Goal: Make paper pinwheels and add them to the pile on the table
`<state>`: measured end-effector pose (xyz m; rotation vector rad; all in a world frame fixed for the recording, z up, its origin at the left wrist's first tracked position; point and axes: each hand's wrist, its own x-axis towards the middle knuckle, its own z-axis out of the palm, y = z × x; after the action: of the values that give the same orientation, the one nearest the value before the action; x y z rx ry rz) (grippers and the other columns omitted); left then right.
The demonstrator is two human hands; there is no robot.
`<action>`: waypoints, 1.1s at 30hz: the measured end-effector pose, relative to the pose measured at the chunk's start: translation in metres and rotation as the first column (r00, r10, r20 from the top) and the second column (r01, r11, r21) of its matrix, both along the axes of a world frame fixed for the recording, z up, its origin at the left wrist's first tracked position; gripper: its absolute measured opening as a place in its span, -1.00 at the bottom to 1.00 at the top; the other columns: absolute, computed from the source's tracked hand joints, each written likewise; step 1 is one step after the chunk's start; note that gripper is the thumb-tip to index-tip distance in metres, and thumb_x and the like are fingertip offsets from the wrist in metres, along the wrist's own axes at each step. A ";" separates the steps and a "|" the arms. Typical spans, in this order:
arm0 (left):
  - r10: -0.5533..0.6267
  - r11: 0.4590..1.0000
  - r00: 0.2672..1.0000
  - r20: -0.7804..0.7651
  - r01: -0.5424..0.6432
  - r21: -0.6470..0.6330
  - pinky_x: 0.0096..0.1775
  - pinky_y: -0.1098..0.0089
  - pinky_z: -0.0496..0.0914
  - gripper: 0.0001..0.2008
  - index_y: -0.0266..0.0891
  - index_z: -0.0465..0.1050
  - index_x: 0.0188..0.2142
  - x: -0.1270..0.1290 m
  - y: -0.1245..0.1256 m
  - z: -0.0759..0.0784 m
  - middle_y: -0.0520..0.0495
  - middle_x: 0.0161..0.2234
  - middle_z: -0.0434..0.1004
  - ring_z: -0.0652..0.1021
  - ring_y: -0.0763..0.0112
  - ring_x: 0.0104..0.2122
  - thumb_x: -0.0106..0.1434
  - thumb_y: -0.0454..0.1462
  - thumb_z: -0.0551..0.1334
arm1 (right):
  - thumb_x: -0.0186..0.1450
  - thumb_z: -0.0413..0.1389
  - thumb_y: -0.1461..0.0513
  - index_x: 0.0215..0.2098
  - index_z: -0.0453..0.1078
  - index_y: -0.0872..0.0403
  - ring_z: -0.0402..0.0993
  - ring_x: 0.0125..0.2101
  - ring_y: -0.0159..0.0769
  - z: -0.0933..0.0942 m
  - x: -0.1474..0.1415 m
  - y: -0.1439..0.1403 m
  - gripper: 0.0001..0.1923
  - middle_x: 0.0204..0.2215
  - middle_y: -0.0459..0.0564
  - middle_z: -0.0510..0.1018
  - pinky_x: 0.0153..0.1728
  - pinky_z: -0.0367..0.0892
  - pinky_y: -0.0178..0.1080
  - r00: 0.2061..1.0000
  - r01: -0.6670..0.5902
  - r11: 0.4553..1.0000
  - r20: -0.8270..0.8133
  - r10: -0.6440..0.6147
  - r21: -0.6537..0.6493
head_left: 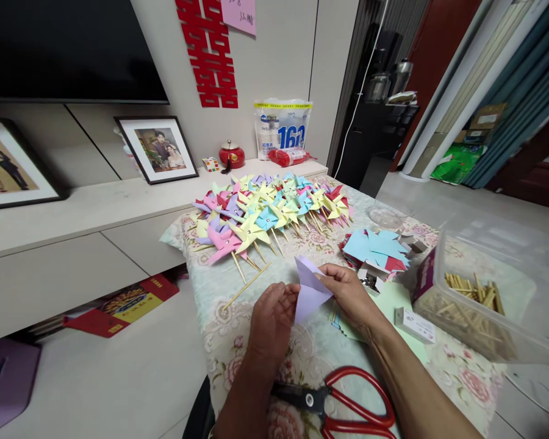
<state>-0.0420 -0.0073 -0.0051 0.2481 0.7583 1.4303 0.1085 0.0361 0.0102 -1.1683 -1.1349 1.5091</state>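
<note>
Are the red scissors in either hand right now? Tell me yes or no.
No: the red scissors lie on the tablecloth, while the left hand and right hand hold a purple paper piece.

At frame centre, a pale lilac folded paper sheet [310, 291] shows between the hands. Above it lies a heap of paper pinwheels [269, 210] in pink, yellow, lilac, sky blue and red. The tablecloth [311, 347] is pale cream with pink roses. Red-handled scissors [357, 405] lie at bottom centre. A light blue cut-paper stack [376, 247] with red beneath sits right of centre.
</note>
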 end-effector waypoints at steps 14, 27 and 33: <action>0.035 0.985 0.930 -0.366 0.030 0.171 -0.42 0.49 0.31 -0.73 -0.25 0.54 -0.25 0.007 -0.003 -0.008 0.03 -0.50 0.58 0.46 0.52 -0.53 0.02 -0.29 0.43 | -0.19 0.42 0.36 -0.20 0.54 0.11 0.46 -0.56 -0.41 0.005 0.002 -0.001 -0.47 -0.47 -0.09 0.65 -0.46 0.32 -0.35 0.974 -0.106 0.981 -0.215 0.069 -0.165; 0.033 0.986 0.827 -0.561 0.063 0.152 -0.36 0.45 0.35 -0.79 -0.24 0.66 -0.30 0.007 -0.006 -0.003 -0.05 -0.43 0.65 0.51 0.40 -0.44 0.06 -0.21 0.40 | -0.19 0.23 0.44 -0.33 0.56 0.15 0.44 -0.60 -0.40 0.008 0.004 0.001 -0.61 -0.57 -0.08 0.62 -0.53 0.27 -0.38 0.958 -0.116 0.964 -0.285 0.044 -0.240; -0.022 0.981 0.816 -0.578 0.128 0.143 -0.27 0.40 0.39 -0.76 -0.25 0.65 -0.25 0.007 -0.010 0.006 -0.09 -0.35 0.66 0.55 0.30 -0.34 0.13 -0.17 0.35 | -0.18 0.30 0.42 -0.25 0.54 0.14 0.41 -0.63 -0.41 0.005 0.003 -0.001 -0.54 -0.58 -0.12 0.60 -0.58 0.24 -0.38 0.971 -0.076 0.970 -0.238 0.020 -0.229</action>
<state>-0.0352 -0.0173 0.0013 0.8722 1.0974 1.3532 0.1118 0.0354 0.0156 -1.0884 -0.8460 1.8062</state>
